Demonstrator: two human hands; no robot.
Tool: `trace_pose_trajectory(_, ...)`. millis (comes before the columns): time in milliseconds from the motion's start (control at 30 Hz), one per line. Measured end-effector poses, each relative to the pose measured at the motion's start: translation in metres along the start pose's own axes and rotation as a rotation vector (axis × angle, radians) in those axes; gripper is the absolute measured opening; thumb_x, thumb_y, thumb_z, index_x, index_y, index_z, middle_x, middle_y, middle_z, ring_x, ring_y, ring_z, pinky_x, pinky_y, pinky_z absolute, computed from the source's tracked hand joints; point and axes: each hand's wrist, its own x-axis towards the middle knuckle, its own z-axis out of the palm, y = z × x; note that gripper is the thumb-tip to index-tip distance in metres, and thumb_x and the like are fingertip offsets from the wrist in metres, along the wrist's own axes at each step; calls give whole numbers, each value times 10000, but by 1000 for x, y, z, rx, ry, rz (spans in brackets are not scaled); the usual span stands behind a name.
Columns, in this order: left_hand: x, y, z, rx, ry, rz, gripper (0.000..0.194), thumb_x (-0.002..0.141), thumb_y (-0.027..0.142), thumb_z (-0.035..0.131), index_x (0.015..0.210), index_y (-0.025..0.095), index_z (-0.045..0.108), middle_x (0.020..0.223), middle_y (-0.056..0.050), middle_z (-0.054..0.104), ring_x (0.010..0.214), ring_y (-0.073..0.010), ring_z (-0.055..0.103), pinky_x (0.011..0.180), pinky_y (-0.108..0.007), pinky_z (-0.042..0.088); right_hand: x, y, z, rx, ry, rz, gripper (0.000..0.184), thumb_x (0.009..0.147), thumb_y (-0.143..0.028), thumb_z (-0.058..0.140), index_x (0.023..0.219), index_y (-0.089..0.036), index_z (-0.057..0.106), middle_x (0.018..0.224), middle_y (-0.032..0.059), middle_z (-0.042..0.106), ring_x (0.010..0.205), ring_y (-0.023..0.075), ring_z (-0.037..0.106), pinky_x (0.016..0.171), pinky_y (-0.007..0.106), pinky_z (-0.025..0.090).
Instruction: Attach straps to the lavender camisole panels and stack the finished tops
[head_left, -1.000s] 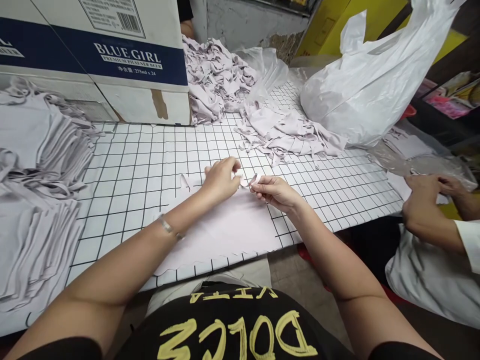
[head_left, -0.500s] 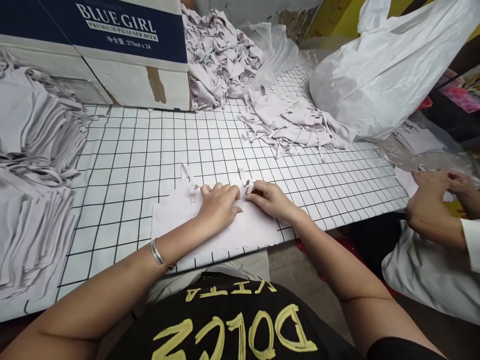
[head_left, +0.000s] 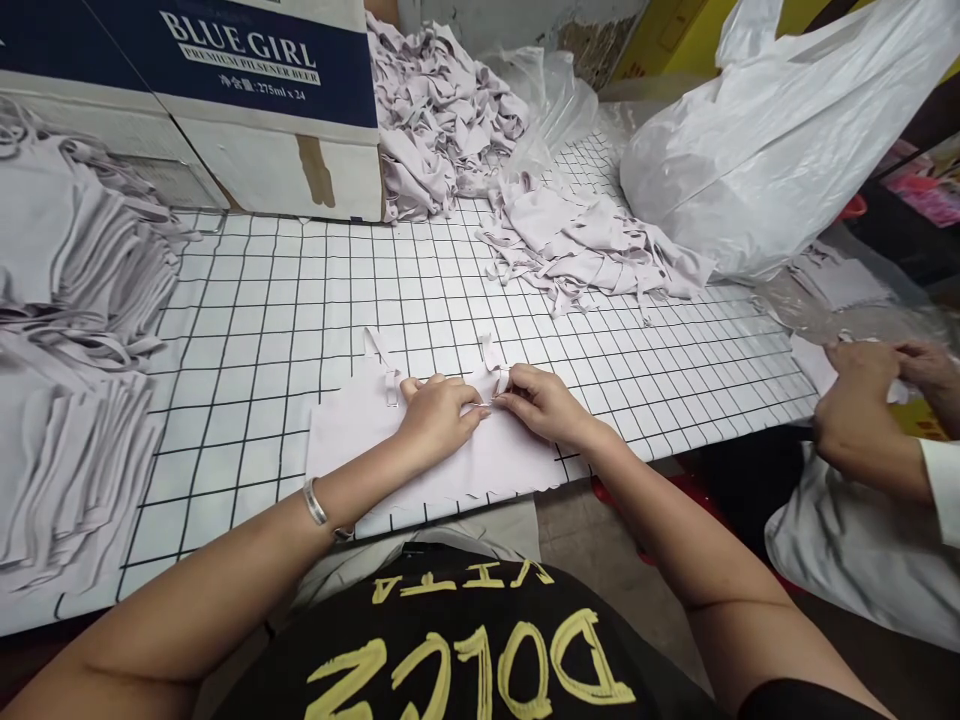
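Observation:
A pale pink camisole [head_left: 356, 430] lies flat at the table's front edge, its thin straps [head_left: 491, 352] pointing away from me. My left hand [head_left: 439, 415] rests over the top edge of the cloth, thumb and forefinger pinched together on that edge. Close beside it, my right hand [head_left: 544, 400] pinches the top edge at the base of the right strap. A thin pale line shows between the two sets of fingertips; what it is cannot be made out. The left strap [head_left: 379, 348] lies loose with a small loop at its base.
Folded pink garments [head_left: 82, 430] are stacked at left beside a beer carton [head_left: 277, 165]. A loose heap of tops [head_left: 585, 240] and a white plastic bag [head_left: 735, 160] lie at the back right. A co-worker's hands [head_left: 870, 385] handle cloth at far right.
My left thumb has moved up against the forefinger at the cloth's edge. My right hand stays at the strap base, nearly still. The camera view has shifted slightly.

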Motion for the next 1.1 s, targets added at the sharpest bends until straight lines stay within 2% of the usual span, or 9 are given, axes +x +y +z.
trace_pose_trajectory(433, -2, 1, 1, -80, -4, -2, 191, 846, 347, 605, 754, 202, 688, 857, -34, 714, 972, -262, 520, 906, -463, 214, -3, -1, 9, -17, 18, -76, 181, 857, -171, 535, 699, -205, 454, 730, 12, 515, 715, 158, 471, 646, 289, 357)
trace_pose_trajectory(567, 5, 5, 4, -104, -49, -38, 215, 849, 335, 604, 706, 182, 656, 841, -28, 700, 984, -264, 536, 920, -470, 217, 1, -5, 22, 50, 70, -16, 210, 845, -197, 557, 669, -207, 443, 716, 13, 505, 716, 162, 480, 656, 298, 380)
trace_pose_trajectory(667, 1, 5, -2, -29, -61, -21, 203, 854, 345, 598, 740, 181, 637, 862, -40, 682, 996, -274, 533, 918, -463, 241, 1, -7, 20, 40, 132, 92, 168, 840, -275, 597, 712, -208, 510, 751, 25, 545, 737, 172, 498, 676, 308, 391)
trace_pose_trajectory(733, -17, -2, -15, 72, 31, -5, 203, 866, 391, 581, 896, 197, 633, 984, -64, 662, 1032, -285, 518, 920, -452, 266, -8, -7, 9, -76, 253, 216, 214, 793, -377, 668, 785, -211, 534, 810, 40, 574, 759, 186, 504, 672, 312, 385)
trace_pose_trajectory(800, -48, -18, -33, 216, 189, -87, 306, 885, 469, 526, 1023, 202, 586, 1077, -100, 617, 1048, -300, 505, 912, -448, 298, -27, -9, -4, -204, 307, 383, 344, 733, -492, 709, 795, -213, 518, 810, 47, 578, 728, 194, 501, 627, 308, 367)
trace_pose_trajectory(867, -84, -39, -47, 363, 290, -279, 393, 885, 556, 464, 1003, 193, 554, 1043, -127, 595, 1001, -325, 509, 872, -466, 334, -50, -13, -12, -261, 210, 539, 404, 707, -563, 701, 739, -217, 496, 752, 43, 570, 665, 193, 491, 571, 300, 342)
trace_pose_trajectory(933, -116, -57, -53, 433, 281, -436, 434, 853, 617, 457, 905, 193, 531, 965, -129, 586, 925, -338, 519, 816, -482, 361, -70, -17, -11, -249, 84, 594, 384, 738, -545, 667, 670, -218, 478, 701, 39, 564, 641, 194, 490, 556, 302, 338)
trace_pose_trajectory(1033, -138, -67, -47, 355, 268, -457, 348, 852, 547, 462, 749, 215, 467, 851, -91, 575, 869, -316, 532, 771, -450, 386, -83, -25, -1, -109, 92, 601, 338, 785, -470, 616, 625, -222, 452, 639, 24, 527, 605, 184, 475, 553, 305, 347)
trace_pose_trajectory(1100, -140, -63, -45, 119, 322, -455, 320, 850, 487, 475, 687, 222, 402, 741, -46, 546, 784, -264, 543, 704, -378, 405, -80, -33, -1, 146, 150, 637, 344, 781, -487, 615, 642, -230, 433, 593, 1, 476, 545, 167, 447, 520, 300, 344)
